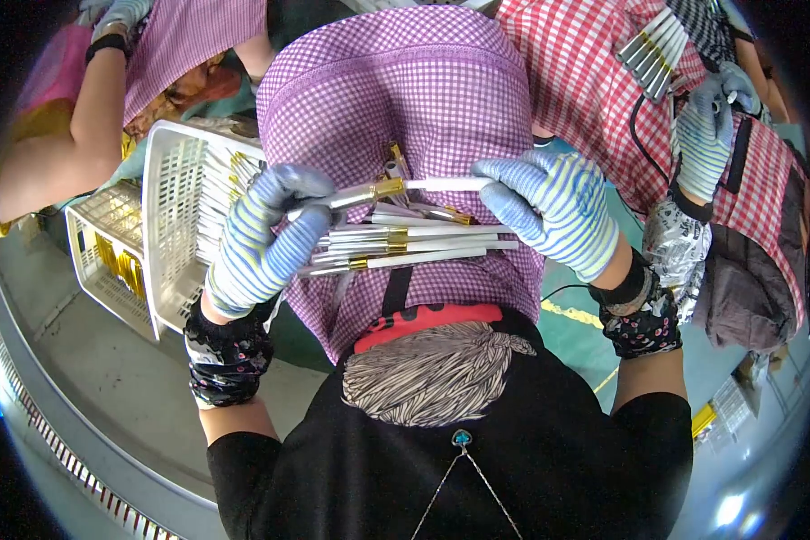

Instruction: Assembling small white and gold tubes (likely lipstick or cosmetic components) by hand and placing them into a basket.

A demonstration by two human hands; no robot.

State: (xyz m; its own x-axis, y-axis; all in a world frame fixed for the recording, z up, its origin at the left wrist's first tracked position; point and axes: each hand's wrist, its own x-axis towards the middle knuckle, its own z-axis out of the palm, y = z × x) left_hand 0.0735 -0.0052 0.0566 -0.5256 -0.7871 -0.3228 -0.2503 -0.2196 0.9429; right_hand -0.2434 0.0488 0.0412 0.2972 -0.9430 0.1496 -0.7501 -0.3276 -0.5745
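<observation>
Both my hands wear striped knit gloves. Over my lap they hold one slender white rod with a gold band [391,187] level between them. The fingers of my left hand [265,236] are closed on its silvery end, left of the band. At the other end, my right hand [558,209] pinches the white tip between thumb and fingers. Just below it, a pile of similar white rods with gold bands [441,244] lies across my purple checked apron [396,99]. A few more stand out at odd angles behind the held one.
Left of my lap stands a white plastic basket [166,171] filled with similar rods. A second basket [85,243] beyond it holds gold pieces. A co-worker's arm [85,126] is at upper left; another's gloved hand [704,135] is at right, near a bundle of rods [652,56].
</observation>
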